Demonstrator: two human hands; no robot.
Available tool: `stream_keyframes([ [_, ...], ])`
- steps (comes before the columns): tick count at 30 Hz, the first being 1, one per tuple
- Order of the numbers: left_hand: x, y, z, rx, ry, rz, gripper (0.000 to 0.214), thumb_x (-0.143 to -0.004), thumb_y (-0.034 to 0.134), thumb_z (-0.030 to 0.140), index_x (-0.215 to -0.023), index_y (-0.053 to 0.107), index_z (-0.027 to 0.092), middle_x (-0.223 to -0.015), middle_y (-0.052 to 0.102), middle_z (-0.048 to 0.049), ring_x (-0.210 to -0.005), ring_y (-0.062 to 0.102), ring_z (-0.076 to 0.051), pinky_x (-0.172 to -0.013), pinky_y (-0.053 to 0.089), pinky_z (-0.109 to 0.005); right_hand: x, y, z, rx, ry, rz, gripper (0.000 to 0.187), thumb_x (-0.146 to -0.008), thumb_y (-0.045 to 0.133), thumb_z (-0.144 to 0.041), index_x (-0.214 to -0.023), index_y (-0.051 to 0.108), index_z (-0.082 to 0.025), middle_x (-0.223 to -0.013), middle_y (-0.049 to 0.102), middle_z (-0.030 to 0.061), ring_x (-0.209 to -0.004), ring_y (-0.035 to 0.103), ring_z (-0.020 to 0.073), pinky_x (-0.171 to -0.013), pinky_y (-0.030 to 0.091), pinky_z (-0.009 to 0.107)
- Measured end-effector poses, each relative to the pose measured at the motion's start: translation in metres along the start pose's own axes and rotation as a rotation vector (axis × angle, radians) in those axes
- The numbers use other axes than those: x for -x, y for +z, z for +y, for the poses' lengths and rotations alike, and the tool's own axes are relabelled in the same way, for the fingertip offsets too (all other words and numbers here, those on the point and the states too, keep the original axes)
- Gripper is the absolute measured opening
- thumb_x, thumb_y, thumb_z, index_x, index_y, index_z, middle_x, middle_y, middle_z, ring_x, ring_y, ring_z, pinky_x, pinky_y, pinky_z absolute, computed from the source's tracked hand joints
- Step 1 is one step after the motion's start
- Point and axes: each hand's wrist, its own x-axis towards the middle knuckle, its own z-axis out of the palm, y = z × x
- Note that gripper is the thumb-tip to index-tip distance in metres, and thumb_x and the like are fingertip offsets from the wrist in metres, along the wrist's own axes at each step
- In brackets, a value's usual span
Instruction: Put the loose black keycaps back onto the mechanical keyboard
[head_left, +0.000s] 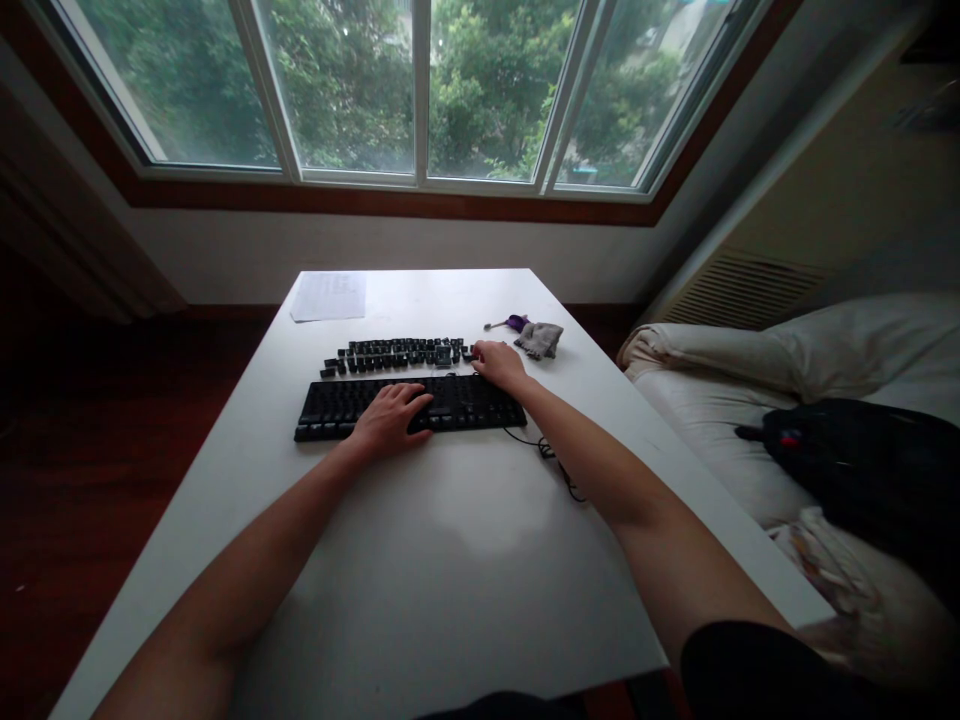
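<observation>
Left hand (391,408) open, spread on keyboard (465,402); right hand (496,362) curled at right end of loose keycaps (397,346), grip indeterminable. Keyboard on surface (420,560). Likely faults: brushing fingers scatter keycaps; snagged cable (546,449) drags keyboard.

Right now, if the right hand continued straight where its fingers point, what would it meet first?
Most likely the loose keycaps in rows beyond the keyboard; the right hand may already touch the nearest ones, as depth is unclear.

Daylight from window (345,85) ahead; pale glare on table (450,300), far end brightest. Floor (97,460) at left dim. Edges stretched; loose keys (397,359) soft.
</observation>
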Motion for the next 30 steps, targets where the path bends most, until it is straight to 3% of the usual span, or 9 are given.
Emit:
stream_keyframes([
  [3, 0.000, 0.001, 0.000, 0.012, -0.010, 0.000, 0.064, -0.086, 0.067, 0.052, -0.143, 0.053, 0.028, -0.149, 0.049, -0.0094, -0.136, 0.044, -0.034, -0.116, 0.033, -0.052, 0.013, -0.016, 0.014, -0.011, -0.132, 0.004, 0.019, -0.092, 0.063, -0.032, -0.106, 0.069, -0.021, -0.103, 0.072, 0.0078, -0.095, 0.062, 0.0220, -0.078, 0.042, 0.030],
  [9, 0.000, 0.003, 0.001, 0.020, -0.012, 0.005, 0.063, -0.085, 0.067, 0.052, -0.142, 0.054, 0.029, -0.148, 0.050, -0.0092, -0.135, 0.044, -0.034, -0.116, 0.033, -0.052, 0.043, -0.046, 0.045, -0.020, -0.437, -0.151, 0.016, -0.088, 0.066, -0.027, -0.101, 0.072, -0.021, -0.105, 0.071, 0.0071, -0.098, 0.060, 0.0228, -0.083, 0.041, 0.032],
  [16, 0.001, 0.005, 0.001, 0.006, -0.010, 0.009, 0.062, -0.086, 0.066, 0.052, -0.142, 0.055, 0.028, -0.148, 0.050, -0.0097, -0.135, 0.045, -0.034, -0.116, 0.033, -0.052, 0.066, -0.053, 0.044, 0.051, -0.488, -0.218, 0.013, -0.085, 0.068, -0.026, -0.098, 0.071, -0.022, -0.104, 0.069, 0.0072, -0.100, 0.058, 0.0234, -0.077, 0.040, 0.031],
  [30, 0.000, 0.004, 0.001, 0.009, -0.009, 0.006, 0.063, -0.086, 0.066, 0.053, -0.142, 0.054, 0.028, -0.148, 0.049, -0.0094, -0.135, 0.044, -0.034, -0.116, 0.033, -0.051, 0.076, -0.051, 0.031, 0.164, -0.518, -0.226, 0.012, -0.088, 0.066, -0.027, -0.098, 0.072, -0.021, -0.107, 0.069, 0.0091, -0.103, 0.059, 0.0249, -0.077, 0.042, 0.032],
])
